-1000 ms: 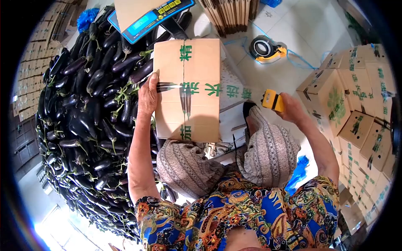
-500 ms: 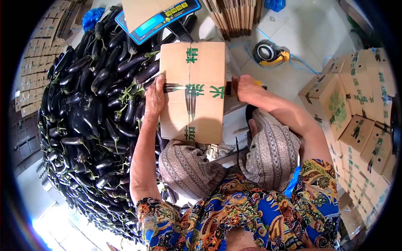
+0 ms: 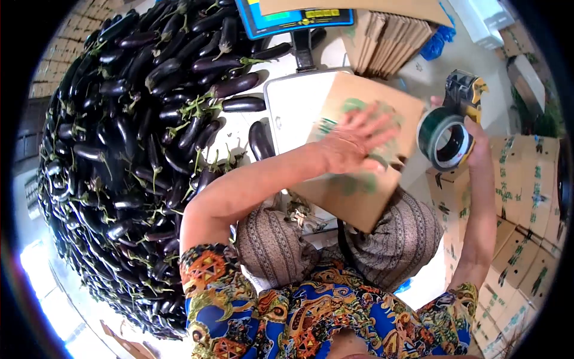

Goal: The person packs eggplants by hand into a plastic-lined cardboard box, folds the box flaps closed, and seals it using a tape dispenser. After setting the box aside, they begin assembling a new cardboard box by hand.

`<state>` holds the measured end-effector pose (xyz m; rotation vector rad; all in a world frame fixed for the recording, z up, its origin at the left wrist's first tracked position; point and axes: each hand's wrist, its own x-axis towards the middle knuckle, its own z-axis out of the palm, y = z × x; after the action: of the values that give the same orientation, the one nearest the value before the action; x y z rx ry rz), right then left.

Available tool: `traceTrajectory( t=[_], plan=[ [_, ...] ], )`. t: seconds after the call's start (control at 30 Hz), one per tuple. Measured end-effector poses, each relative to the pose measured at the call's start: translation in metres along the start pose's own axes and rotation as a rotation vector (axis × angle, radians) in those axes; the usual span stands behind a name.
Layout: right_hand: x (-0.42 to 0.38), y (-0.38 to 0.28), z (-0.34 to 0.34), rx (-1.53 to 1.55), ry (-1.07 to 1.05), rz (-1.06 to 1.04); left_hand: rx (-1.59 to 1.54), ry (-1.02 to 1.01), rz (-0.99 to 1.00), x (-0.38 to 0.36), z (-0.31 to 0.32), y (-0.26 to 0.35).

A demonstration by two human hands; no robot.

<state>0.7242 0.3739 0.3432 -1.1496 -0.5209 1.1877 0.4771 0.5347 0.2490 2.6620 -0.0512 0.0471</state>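
My left hand (image 3: 362, 140) lies with fingers spread across a tan cardboard box (image 3: 353, 206) with green printing. The box rests at a slant, one end over the white scale platform (image 3: 290, 99), the other by my right knee. To the right of the box, my right hand (image 3: 475, 140) grips a tape dispenser (image 3: 469, 87). It has a black head, yellow parts and a large roll of dark green tape (image 3: 427, 134) facing me. The roll is close to the box's right edge.
A large heap of eggplants (image 3: 128, 146) fills the left side. The scale's blue display (image 3: 299, 23) stands at the top, with flattened cardboard sheets (image 3: 394, 45) behind. Printed cartons (image 3: 520, 179) are stacked on the right. A blue plastic bag (image 3: 439, 42) lies beyond the sheets.
The box has turned and tilted to the right. My left hand has gone from its left edge onto its face. My right hand now holds the tape dispenser, which earlier lay on the floor.
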Motion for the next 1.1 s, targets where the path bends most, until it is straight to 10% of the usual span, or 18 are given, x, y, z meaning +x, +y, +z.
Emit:
traceTrajectory(
  t=[0.23, 0.3, 0.37, 0.53, 0.8, 0.93, 1.1],
  plan=[
    [0.029, 0.041, 0.015, -0.398, 0.021, 0.407, -0.386, 0.430, 0.170, -0.044, 0.032, -0.052],
    [0.029, 0.050, 0.023, -0.333, 0.032, 0.413, -0.713, 0.665, -0.719, -0.102, 0.023, -0.073],
    [0.033, 0.053, 0.029, -0.303, 0.040, 0.439, -0.190, 0.633, -0.968, -0.168, 0.057, -0.131],
    [0.042, 0.055, 0.029, -0.292, 0.044, 0.497, -0.460, 0.210, -1.604, -0.211, 0.135, -0.146],
    [0.038, 0.056, 0.037, -0.287, 0.146, 0.494, -0.233, 0.494, -1.666, -0.255, 0.132, -0.176],
    [0.041, 0.050, 0.042, -0.298, 0.154, 0.542, 0.252, 0.916, -1.173, -0.244, 0.095, -0.155],
    [0.045, 0.057, 0.053, -0.300, 0.163, 0.523, -0.878, 0.809, -1.266, -0.204, 0.151, -0.090]
  ],
)
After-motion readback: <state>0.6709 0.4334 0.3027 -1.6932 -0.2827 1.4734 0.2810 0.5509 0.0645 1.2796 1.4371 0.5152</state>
